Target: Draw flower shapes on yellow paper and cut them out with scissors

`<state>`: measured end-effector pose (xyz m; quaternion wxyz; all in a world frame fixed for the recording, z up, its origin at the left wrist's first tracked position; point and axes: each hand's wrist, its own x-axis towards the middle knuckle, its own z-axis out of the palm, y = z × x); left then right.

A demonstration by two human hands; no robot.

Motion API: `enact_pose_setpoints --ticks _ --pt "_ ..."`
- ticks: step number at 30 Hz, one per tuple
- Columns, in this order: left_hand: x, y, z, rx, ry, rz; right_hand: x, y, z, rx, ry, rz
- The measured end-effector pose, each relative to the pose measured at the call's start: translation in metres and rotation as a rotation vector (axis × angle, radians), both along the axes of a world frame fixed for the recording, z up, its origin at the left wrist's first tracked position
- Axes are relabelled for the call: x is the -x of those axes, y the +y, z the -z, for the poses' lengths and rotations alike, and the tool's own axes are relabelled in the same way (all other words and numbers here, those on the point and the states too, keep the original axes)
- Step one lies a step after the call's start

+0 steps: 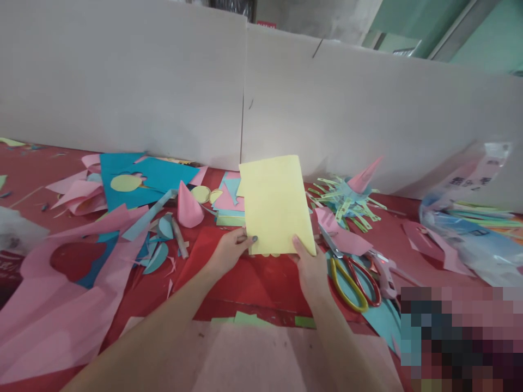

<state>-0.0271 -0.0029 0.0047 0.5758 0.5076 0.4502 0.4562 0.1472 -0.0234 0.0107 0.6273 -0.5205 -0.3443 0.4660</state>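
Note:
A pale yellow sheet of paper (275,201) is held up in front of me, tilted slightly. My left hand (232,247) pinches its lower left corner, thumb on the near face. At the lower right corner my right hand (308,267) grips it the same way, with the fingers hidden behind. Beneath the sheet lies red paper (241,280). Scissors (347,272) with one yellow and one red handle rest to the right of my right hand. Left of the sheet stands a pink paper cone (189,207).
A pink hot glue gun (384,272) lies beyond the scissors. Behind it stands a pink-tipped paper piece with green strips (351,198). Pink cut paper (77,326) and a blue sheet (151,177) cover the left. A clear plastic packet (469,223) sits far right; a white partition (122,81) rises behind.

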Motion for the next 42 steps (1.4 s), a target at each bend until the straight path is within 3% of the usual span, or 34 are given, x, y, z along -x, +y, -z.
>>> enact_pose_setpoints --ticks 4,7,12,17,22,27,35,42 --pt "0.002 0.002 0.005 -0.089 0.061 0.036 0.01 -0.005 -0.004 0.008 0.124 -0.111" --pt "0.003 0.004 0.006 -0.093 0.092 0.003 0.012 -0.006 -0.001 0.049 0.065 -0.098" --pt "0.001 0.002 0.003 0.048 -0.013 0.009 0.011 -0.004 0.004 0.102 0.05 -0.059" --pt "-0.001 0.0 0.0 0.007 -0.045 0.037 0.011 -0.005 0.001 0.112 0.061 -0.055" --pt "-0.001 -0.004 -0.005 -0.043 -0.005 0.066 -0.01 -0.001 -0.001 0.154 0.108 -0.173" --pt "0.003 -0.004 -0.005 -0.139 0.062 0.117 -0.039 -0.001 -0.019 0.11 0.125 -0.383" --pt "0.005 -0.007 -0.005 -0.082 0.13 0.361 -0.044 -0.005 -0.021 0.106 0.002 -0.259" --pt "0.0 -0.008 -0.005 -0.059 0.195 0.306 -0.036 -0.005 -0.028 -0.012 -0.068 -0.12"
